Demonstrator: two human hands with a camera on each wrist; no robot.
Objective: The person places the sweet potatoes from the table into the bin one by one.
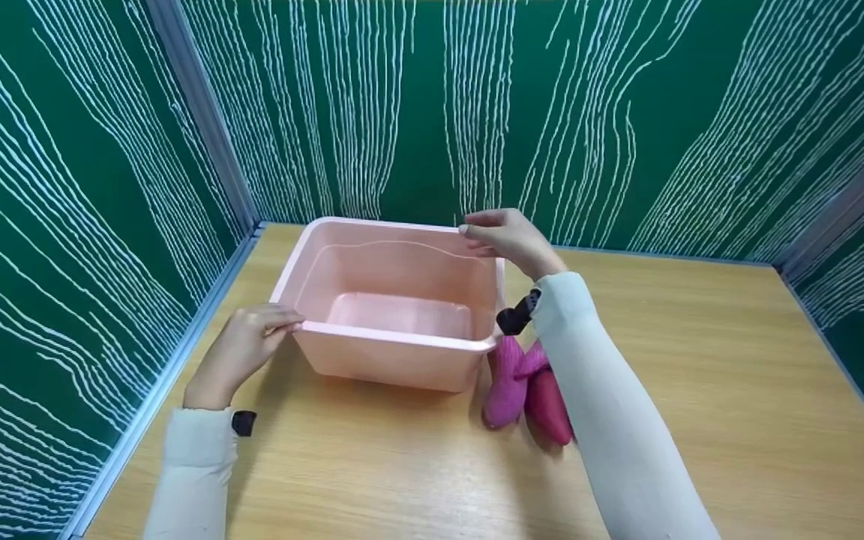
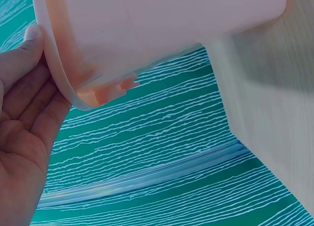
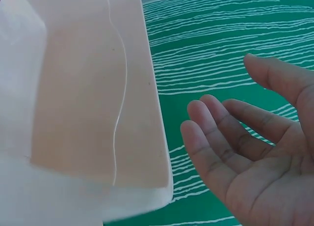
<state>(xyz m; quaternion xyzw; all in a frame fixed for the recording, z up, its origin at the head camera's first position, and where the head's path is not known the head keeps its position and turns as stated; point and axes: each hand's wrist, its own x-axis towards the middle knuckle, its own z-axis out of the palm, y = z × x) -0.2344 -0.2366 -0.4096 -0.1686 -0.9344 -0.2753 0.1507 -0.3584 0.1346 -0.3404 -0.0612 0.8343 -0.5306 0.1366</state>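
Note:
A pale pink plastic bin (image 1: 383,358) stands upright on the table, and its visible floor is bare. My left hand (image 1: 241,349) grips its near left corner. In the left wrist view, the thumb lies on one side of the rim (image 2: 55,64) and the fingers on the other. My right hand (image 1: 513,241) is at the far right corner, fingers loosely bent. The right wrist view shows that hand (image 3: 260,157) beside the bin wall (image 3: 88,98), thumb spread, with a gap to the rim and nothing held.
Pink and red tapered objects (image 1: 505,397) lie against the bin's right side, partly hidden by my right sleeve (image 1: 612,405). Green panels (image 1: 417,112) with wavy white lines enclose the wooden table (image 1: 372,465) at the back and sides.

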